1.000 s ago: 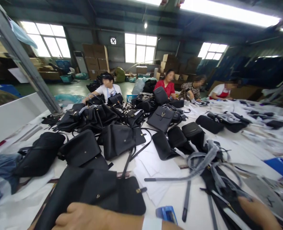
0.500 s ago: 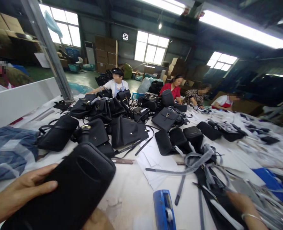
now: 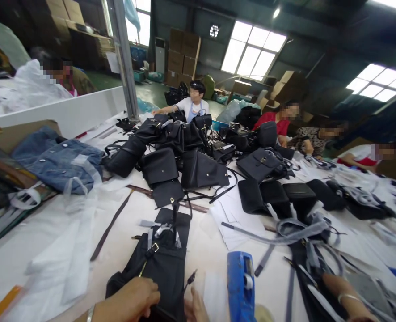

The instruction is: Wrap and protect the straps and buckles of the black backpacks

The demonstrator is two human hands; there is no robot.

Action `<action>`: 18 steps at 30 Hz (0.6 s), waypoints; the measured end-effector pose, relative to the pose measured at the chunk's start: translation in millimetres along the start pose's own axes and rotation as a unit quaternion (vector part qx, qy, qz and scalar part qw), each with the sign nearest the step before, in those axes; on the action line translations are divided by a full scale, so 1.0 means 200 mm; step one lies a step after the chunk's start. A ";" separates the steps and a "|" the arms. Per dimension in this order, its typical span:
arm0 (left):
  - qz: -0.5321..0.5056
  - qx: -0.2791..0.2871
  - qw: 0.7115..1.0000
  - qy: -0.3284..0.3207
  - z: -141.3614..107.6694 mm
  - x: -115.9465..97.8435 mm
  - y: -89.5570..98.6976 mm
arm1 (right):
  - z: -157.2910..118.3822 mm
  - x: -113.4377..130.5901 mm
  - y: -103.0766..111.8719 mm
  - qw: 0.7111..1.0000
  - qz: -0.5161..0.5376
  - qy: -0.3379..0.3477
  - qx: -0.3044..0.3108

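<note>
A black backpack with a gold buckle and a zipper lies on the table in front of me, its flap laid open toward the far side. My left hand is on its near left part, fingers curled round the black material. Just right of the bag, my right hand is partly cut off by the lower frame edge, fingers apart and near a small dark strap end. I cannot see anything held in it. A blue tape dispenser stands to its right.
At the right, a co-worker's hand with a bangle touches black straps. Black bags are heaped across the table, with white paper sheets before them. A denim bag lies left. Several people sit at the far side.
The black bag was raised and tilted in my hands; now it lies on the table, opened out. My left hand has moved right, and the view has turned left.
</note>
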State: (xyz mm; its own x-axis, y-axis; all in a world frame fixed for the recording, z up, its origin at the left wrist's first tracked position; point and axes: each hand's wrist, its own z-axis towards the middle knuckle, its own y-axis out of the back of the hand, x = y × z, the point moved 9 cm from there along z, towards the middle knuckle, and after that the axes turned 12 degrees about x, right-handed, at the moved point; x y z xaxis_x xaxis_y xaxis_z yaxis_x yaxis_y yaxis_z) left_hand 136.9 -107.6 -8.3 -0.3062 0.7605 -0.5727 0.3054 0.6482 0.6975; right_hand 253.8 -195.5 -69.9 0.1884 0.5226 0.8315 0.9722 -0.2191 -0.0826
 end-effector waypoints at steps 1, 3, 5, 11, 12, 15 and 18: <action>0.006 -0.002 1.000 0.007 -0.01 -0.01 0.02 | 0.03 -0.02 -0.01 1.000 0.002 -0.002 -0.001; 0.008 -0.002 1.000 0.007 -0.04 -0.06 0.06 | 0.08 -0.07 -0.03 1.000 0.015 0.006 0.004; 0.006 0.010 1.000 0.009 -0.07 -0.11 0.08 | 0.12 -0.12 -0.06 0.999 0.031 0.024 0.022; -0.154 -0.010 0.987 0.035 -0.18 0.01 0.02 | 0.10 -0.08 0.05 0.988 -0.156 0.005 0.004; -0.178 -0.044 0.981 0.060 -0.20 0.08 0.03 | 0.11 0.00 0.12 0.975 -0.215 0.016 -0.051; -0.185 -0.122 0.965 0.142 -0.23 0.31 0.05 | 0.27 0.28 0.22 0.944 -0.284 0.076 -0.151; -0.176 -0.092 0.963 0.180 -0.19 0.43 -0.01 | 0.60 0.35 0.10 0.975 -0.208 0.058 -0.059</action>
State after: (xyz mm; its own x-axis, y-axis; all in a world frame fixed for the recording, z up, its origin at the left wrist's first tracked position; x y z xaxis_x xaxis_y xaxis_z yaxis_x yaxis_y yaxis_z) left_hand 74.9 -45.3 -43.0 -0.6642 0.4109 -0.6244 -0.0293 0.8204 0.5711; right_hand 303.6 -65.0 -79.8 -0.2424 0.4919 0.8363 0.9370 -0.1049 0.3333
